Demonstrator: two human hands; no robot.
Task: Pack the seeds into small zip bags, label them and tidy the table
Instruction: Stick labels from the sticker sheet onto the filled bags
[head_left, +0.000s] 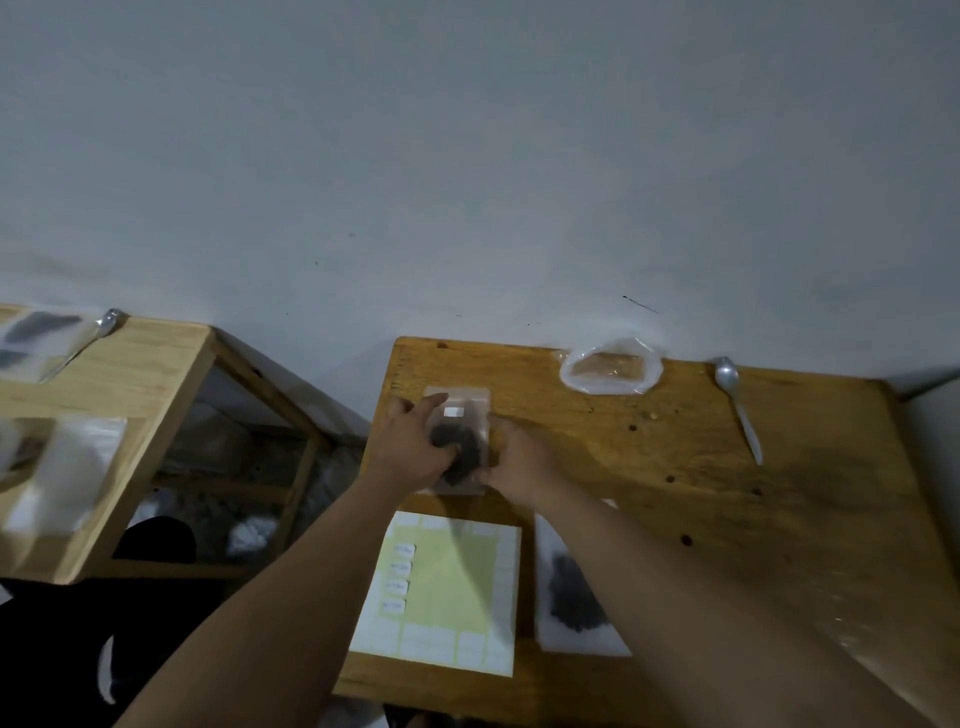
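Lying flat near the far left corner of the wooden surface (727, 493), at the centre of the frame, a small zip bag (470, 399) is carrying a white label (453, 412) and a heap of dark seeds (465, 452); both hands are meeting on it; the left hand (415, 441) is resting on the bag's left side with its fingers stretched forward, its grip released; the right hand (522, 460) is touching the bag's right edge with bent fingers, and whether its grip is grasping the bag cannot be told. Below the hands a label sheet (447, 587) is lying on the surface; just right of it a second bag of dark seeds (574, 592) is lying flat; a bag of tan seeds (610, 366) is sitting at the far edge; a plastic spoon (737, 405) is lying to the right of it. At the left of the frame another wooden surface (145, 364) is holding blurred bags (36, 338) and a second spoon (101, 325).
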